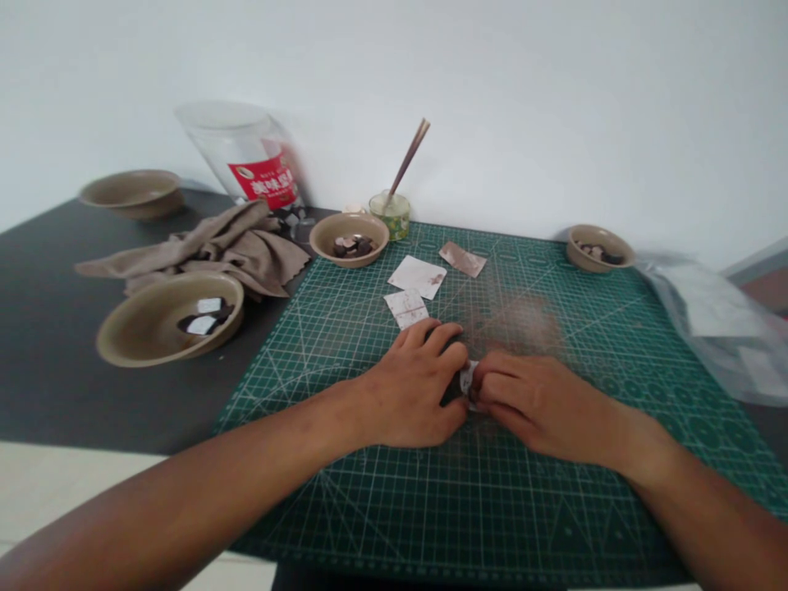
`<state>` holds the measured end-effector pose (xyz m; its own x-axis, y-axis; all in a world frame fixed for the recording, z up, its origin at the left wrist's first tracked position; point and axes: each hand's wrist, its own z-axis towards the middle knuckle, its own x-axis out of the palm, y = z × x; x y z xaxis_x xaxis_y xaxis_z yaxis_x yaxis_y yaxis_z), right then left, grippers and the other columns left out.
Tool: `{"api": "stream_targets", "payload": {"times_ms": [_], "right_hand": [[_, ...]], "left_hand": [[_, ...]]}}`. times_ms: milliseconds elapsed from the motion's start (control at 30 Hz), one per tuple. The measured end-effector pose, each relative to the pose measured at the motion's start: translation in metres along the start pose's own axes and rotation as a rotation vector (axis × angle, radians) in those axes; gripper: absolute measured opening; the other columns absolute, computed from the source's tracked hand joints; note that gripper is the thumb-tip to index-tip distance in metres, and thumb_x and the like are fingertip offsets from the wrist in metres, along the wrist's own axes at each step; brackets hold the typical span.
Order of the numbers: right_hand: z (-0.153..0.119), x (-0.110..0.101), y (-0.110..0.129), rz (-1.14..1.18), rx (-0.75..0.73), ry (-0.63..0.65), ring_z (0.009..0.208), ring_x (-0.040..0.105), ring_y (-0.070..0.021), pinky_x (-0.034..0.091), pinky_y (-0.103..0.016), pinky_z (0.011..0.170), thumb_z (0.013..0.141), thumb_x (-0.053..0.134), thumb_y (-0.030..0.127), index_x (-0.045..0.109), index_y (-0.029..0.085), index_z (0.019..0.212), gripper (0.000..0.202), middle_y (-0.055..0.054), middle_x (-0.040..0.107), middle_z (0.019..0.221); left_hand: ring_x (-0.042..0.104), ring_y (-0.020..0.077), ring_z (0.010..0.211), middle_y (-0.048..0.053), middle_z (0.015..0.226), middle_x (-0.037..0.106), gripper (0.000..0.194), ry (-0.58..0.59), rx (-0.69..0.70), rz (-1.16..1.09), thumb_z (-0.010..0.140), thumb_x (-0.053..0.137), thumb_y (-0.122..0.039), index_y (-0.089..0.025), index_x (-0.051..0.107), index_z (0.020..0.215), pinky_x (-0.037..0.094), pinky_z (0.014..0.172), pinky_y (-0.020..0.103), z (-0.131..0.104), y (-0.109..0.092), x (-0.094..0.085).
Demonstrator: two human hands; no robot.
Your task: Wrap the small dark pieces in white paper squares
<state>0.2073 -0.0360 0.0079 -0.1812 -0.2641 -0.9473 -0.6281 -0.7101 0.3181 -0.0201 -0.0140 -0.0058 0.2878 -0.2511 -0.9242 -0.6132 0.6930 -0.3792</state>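
You have two hands, one small white scrap, two flat white paper pieces and one brown wrapper. Around you are four tan bowls, one green cutting mat, one clear plastic jar, one patterned cup, two chopsticks, one cloth and one plastic bag. The dark bits are too jumbled to count.

A white wall rises beyond the dark surface; pale floor shows near left, under soft, even light.
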Motion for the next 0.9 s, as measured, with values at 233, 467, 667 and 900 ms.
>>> {"api": "stream_targets", "payload": {"times_ms": [233,467,667,900], "right_hand": [[-0.0044,-0.001,-0.0057,0.024,0.074,0.035,0.08,0.058,-0.0157,0.043,-0.03,0.07,0.099,0.051,0.016,0.062,0.02,0.092,0.013,-0.003,0.06,0.098],[-0.0039,0.0002,-0.0063,-0.015,0.134,-0.025,0.083,0.059,-0.0178,0.044,-0.033,0.074,0.102,0.048,0.021,0.062,0.019,0.094,0.015,-0.004,0.059,0.097],[-0.0006,0.0036,-0.0028,0.038,0.03,-0.005,0.086,0.058,-0.0177,0.044,-0.032,0.074,0.1,0.05,0.017,0.062,0.02,0.096,0.012,-0.004,0.06,0.1],[-0.0047,0.0007,-0.0023,0.095,0.124,0.016,0.081,0.059,-0.0155,0.044,-0.031,0.072,0.1,0.052,0.021,0.059,0.02,0.09,0.013,-0.002,0.059,0.096]], "left_hand": [[0.031,0.0365,0.142,0.014,0.146,0.045,0.027,0.023,-0.01,-0.026,0.087,0.059,-0.032,-0.019,0.054,0.109,0.031,0.118,0.058,-0.0001,-0.0007,-0.0022],[0.032,0.0371,0.142,0.014,0.145,0.045,0.028,0.004,-0.014,-0.024,0.087,0.06,-0.034,-0.018,0.055,0.11,0.03,0.118,0.058,-0.0001,-0.0002,-0.0015],[0.033,0.0367,0.142,0.014,0.144,0.047,0.026,0.011,-0.01,-0.021,0.086,0.061,-0.033,-0.018,0.054,0.107,0.031,0.118,0.057,0.0,-0.0003,-0.0014],[0.031,0.0374,0.142,0.013,0.148,0.044,0.03,0.006,-0.011,-0.022,0.087,0.06,-0.034,-0.018,0.056,0.112,0.031,0.118,0.057,-0.0006,0.0002,-0.0001]]}}
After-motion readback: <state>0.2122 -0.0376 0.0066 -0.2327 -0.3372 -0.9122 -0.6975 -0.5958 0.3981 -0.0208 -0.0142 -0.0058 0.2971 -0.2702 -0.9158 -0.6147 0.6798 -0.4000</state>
